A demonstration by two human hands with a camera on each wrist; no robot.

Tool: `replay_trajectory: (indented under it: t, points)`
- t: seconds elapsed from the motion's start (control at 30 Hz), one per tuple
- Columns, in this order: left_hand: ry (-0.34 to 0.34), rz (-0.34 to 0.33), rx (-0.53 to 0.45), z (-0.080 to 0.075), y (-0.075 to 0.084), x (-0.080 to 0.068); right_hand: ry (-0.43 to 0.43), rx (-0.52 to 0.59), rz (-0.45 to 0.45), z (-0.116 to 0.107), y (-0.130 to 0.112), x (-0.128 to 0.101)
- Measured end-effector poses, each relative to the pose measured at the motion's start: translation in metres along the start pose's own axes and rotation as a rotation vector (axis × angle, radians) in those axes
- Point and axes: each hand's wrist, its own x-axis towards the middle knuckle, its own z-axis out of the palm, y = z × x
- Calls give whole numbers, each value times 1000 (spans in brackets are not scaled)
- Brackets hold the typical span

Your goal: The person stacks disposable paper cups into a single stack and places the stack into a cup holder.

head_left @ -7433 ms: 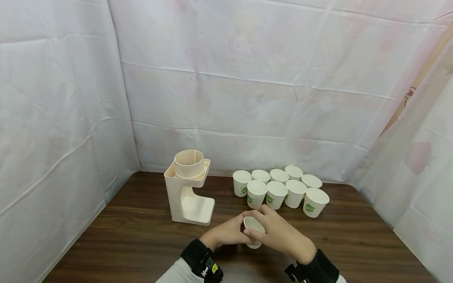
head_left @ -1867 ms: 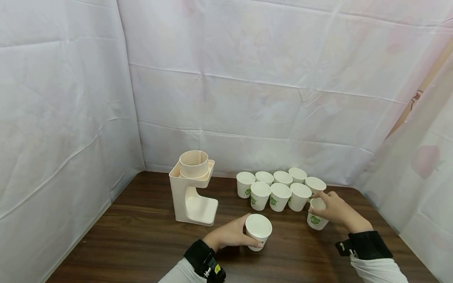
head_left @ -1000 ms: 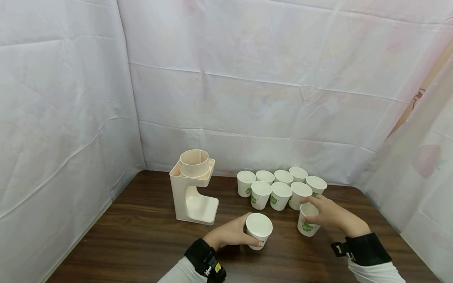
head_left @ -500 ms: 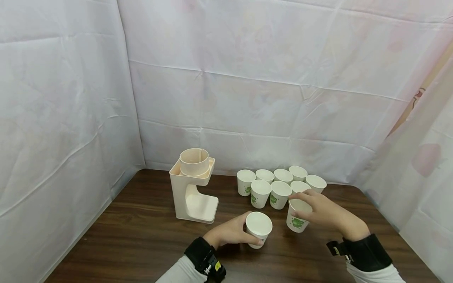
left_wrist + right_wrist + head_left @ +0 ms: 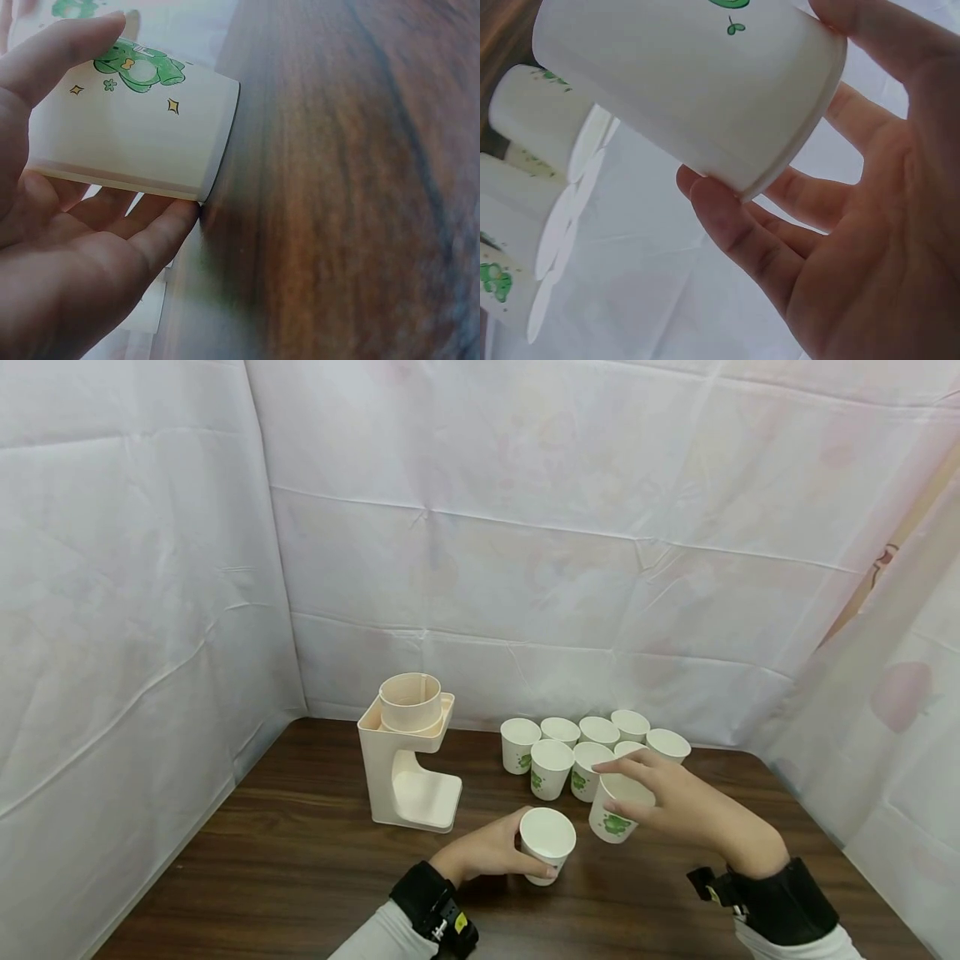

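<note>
A white paper cup [image 5: 548, 835] stands on the dark wooden table, and my left hand [image 5: 491, 850] grips it from the left side. In the left wrist view, the thumb and fingers wrap around this cup [image 5: 112, 142], which has a green cartoon animal print. To its right, my right hand [image 5: 678, 797] holds a second paper cup [image 5: 615, 823] near the rim, thumb on one side and fingers on the other. That cup is slightly tilted and appears off the table. The right wrist view shows the fingertips on the rim end of the second cup [image 5: 690, 82].
Several more paper cups [image 5: 551, 768] stand in two close rows behind the hands, partly hidden by the right one. A cream plastic stand [image 5: 378, 777] with a round collar [image 5: 411, 714] on top is at the left. White curtains [image 5: 465, 568] enclose the table [image 5: 285, 860].
Earlier both hands were at the near cup. The right hand then took the front right cup from the group and carried it left, closer to the left hand's cup. The left hand stays put.
</note>
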Motion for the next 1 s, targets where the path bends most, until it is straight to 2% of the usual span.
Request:
replay_trajectory:
  t: [0.27,0.5,0.73,1.0]
  points:
    - [2,-1,-13,-1,-1,0,21,2,-56,-8,-18,5]
    - [-28,-2,-14,-2,-5,2,104,-21,-160,-10,-26,9]
    - [-49,25,5,-4,-6,3,41,36,-100,-6,-40,14]
    - [-56,23,15,-3,-3,1,47,47,-165,7,-49,21]
